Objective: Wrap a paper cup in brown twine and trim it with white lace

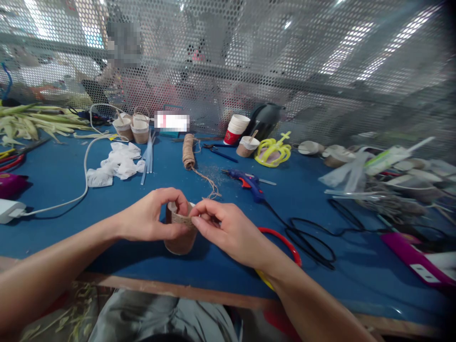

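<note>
A small brown cup point(180, 243) with a pale inside stands upright near the table's front edge. My left hand point(153, 216) grips it from the left, fingers over the rim and thumb along the front. At the right side of the rim, my right hand point(228, 230) has thumb and forefinger pinched together; whatever lies between them is too small to make out. Beyond the cup is a spool of brown twine point(188, 152), its loose end trailing toward the hands. A blue glue gun point(249, 183) lies to the right of the twine.
On the blue table point(135, 259), white lace point(119, 164) and clear glue sticks point(148, 159) lie left. Behind are brown cups point(140, 128), pliers point(223, 153), stacked paper cups point(237, 128) and a yellow crown point(273, 152). A black cable point(309, 242) and a red handle point(285, 242) lie right.
</note>
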### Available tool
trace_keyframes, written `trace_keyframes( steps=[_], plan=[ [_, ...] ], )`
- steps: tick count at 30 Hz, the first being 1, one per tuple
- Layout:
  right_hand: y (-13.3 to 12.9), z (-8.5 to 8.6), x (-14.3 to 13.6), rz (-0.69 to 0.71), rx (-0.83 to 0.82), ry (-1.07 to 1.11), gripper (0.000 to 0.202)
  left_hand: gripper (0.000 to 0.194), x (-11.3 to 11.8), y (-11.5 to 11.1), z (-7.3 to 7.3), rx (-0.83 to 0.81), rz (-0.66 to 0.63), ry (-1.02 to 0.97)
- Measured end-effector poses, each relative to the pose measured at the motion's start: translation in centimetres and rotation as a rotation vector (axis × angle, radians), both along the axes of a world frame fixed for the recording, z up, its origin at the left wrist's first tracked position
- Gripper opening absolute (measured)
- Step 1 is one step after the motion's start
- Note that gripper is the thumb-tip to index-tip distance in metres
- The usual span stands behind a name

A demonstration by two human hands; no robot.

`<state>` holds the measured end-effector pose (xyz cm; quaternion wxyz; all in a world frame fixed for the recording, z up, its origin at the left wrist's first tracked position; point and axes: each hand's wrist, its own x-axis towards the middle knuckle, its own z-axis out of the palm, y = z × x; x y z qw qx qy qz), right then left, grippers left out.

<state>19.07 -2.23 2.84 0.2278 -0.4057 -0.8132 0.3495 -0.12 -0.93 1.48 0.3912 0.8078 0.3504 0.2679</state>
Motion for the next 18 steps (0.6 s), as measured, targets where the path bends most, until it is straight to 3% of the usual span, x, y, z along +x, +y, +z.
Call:
trace_keyframes(
  steps=[7,14,18],
  plan=[
    [0.13,-0.23,0.17,-0.009,-0.006,0.015,0.012,0.015,0.25,-0.39,-0.78,0.653,0.128,0.053],
    [0.16,-0.29,0.25,0.003,-0.034,0.032,0.012,0.005,0.19,-0.70,-0.87,0.788,0.165,0.119],
    [0.23,-0.34,0.25,-0.008,-0.016,0.027,0.012,0.013,0.14,-0.49,-1.11,0.843,0.156,0.095]
  ],
)
